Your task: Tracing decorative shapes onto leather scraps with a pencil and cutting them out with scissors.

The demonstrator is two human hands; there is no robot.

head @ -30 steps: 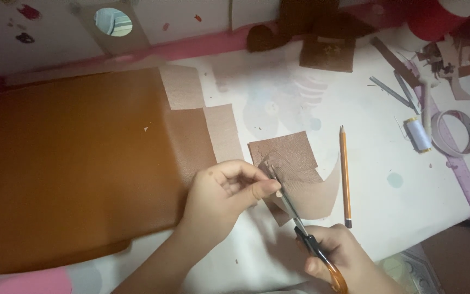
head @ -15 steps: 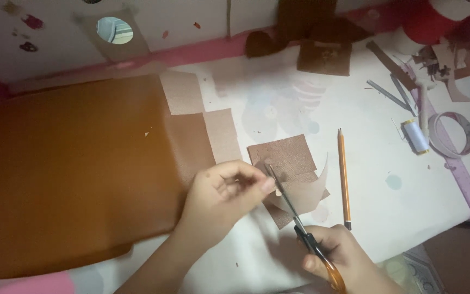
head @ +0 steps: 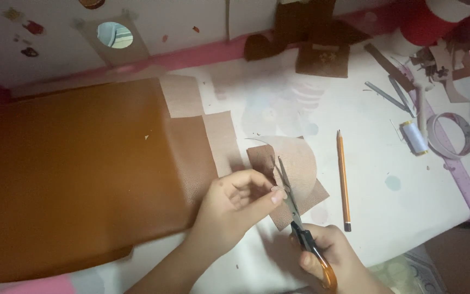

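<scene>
My left hand pinches the near edge of a small brown leather piece lying on the white table. My right hand grips orange-handled scissors, whose blades point away from me into the piece. A pale rounded flap of the piece is folded up, showing its light underside. A large tan leather sheet lies to the left, touching my left wrist.
An orange pencil lies just right of the piece. Further right are a spool of thread, a roll of tape, a ruler and dark leather scraps. A pink rim edges the table at the back.
The cut strip of the small piece has flipped over into a pale curved flap. The scissors have advanced a little further into the leather; my left hand stays on the piece.
</scene>
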